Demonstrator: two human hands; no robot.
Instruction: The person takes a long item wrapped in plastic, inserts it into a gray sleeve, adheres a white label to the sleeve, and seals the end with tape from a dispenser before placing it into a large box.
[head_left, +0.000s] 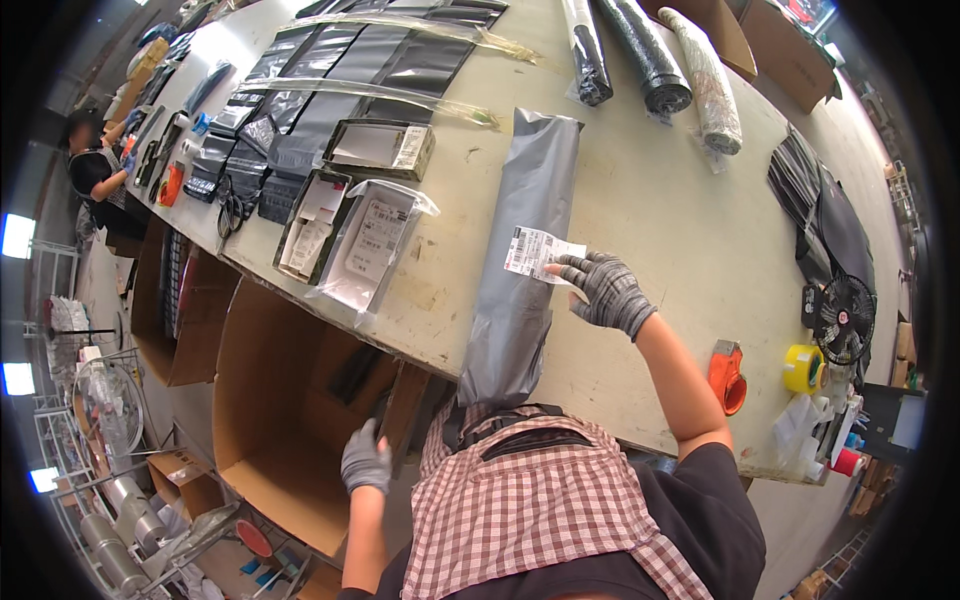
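A long grey plastic mailing bag (525, 195), filled and folded over, lies on the worktable (630, 187) and reaches over its near edge to the apron. On its middle is a white printed label (534, 253), its right part standing off the bag. My right hand (606, 291), in a grey knitted glove with bare fingertips, touches the label's right end; whether the fingers pinch it is hard to tell. My left hand (366, 459), gloved alike, hangs below the table edge beside an open cardboard box (270, 405), with nothing visible in it.
Left on the table are label boxes (375, 150) and stacked black mailing bags (360, 60). Wrapped rolls (649, 60) lie at the far side. An orange tape dispenser (726, 379), yellow tape (802, 369) and a small fan (844, 319) are right. A co-worker (101, 169) stands far left.
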